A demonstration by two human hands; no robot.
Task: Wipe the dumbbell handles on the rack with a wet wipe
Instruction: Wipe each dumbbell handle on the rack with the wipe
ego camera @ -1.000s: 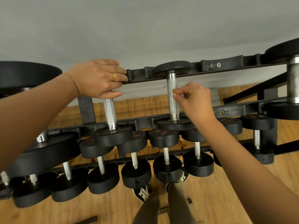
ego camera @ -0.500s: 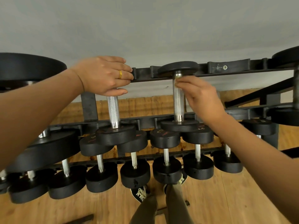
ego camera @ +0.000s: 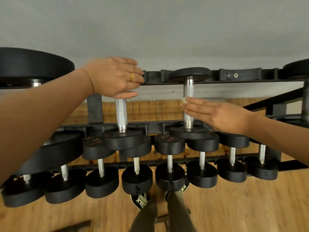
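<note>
Down from the top, my right hand [ego camera: 217, 114] has slid halfway, straight fingers pressing the wipe [ego camera: 184, 100] flat against the handle [ego camera: 188, 88]. My left hand [ego camera: 115, 77] grips the top of the neighbouring handle [ego camera: 121, 113], further along the rack [ego camera: 234, 76]. Mid-wipe, I judge; next I should rub down to the lower end.

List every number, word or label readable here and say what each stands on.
"20": upside down on the dumbbell head in the middle row, beside the dumbbell that the left hand grips.
"22.5", probably: on the numbered head further right, below and left of the right hand.
Red marks under both numbers: too small to read.
Nothing else is legible.
</note>
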